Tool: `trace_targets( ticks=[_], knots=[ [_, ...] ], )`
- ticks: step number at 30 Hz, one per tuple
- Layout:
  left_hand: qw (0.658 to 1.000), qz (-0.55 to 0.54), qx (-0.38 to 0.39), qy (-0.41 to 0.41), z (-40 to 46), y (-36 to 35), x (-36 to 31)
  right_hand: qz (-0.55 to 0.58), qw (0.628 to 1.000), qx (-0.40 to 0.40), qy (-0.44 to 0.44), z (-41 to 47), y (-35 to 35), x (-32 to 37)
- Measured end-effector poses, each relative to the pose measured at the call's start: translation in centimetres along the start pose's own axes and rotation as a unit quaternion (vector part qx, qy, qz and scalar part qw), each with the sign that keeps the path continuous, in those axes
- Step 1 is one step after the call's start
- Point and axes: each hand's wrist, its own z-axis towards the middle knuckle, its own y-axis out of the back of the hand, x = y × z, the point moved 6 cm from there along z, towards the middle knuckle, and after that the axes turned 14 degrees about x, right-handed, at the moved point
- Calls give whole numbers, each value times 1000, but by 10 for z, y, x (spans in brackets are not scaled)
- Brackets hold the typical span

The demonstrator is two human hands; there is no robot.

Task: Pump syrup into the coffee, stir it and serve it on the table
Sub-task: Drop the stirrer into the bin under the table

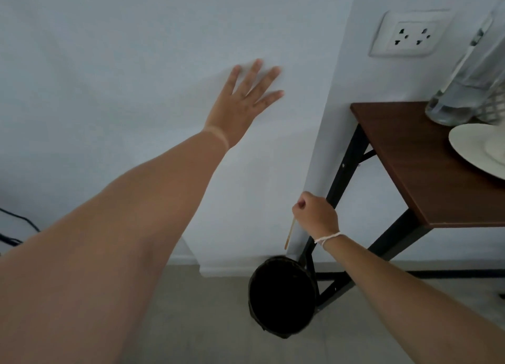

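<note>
My right hand (317, 216) is closed around a thin wooden stir stick (290, 233), which hangs downward from the fist. The stick is above and slightly right of a dark round bin (281, 295) on the floor. My left hand (246, 98) is stretched out with fingers spread, flat against the white wall, holding nothing. A brown wooden table (410, 158) with black legs stands to the right. On it a white saucer (472, 147) is partly cut off by the frame edge. No coffee cup or syrup pump is in view.
A clear glass bottle (459, 95) stands at the table's back right. A wall socket (407, 35) sits above the table. Black cables (16, 227) run along the wall at far left. The floor (191, 309) is grey-beige.
</note>
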Motion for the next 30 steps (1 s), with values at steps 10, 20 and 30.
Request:
trace_targets(
  ticks=[10, 20, 30],
  knots=[
    [1000, 3, -1, 3, 0, 0, 0, -61, 997, 46, -14, 3, -43, -22],
    [1000, 20, -1, 0, -1, 1, -1, -79, 995, 52, -16, -6, -44, -31],
    [999, 30, 43, -1, -3, -1, -1, -54, 998, 14, 14, -6, -3, -16]
  ],
)
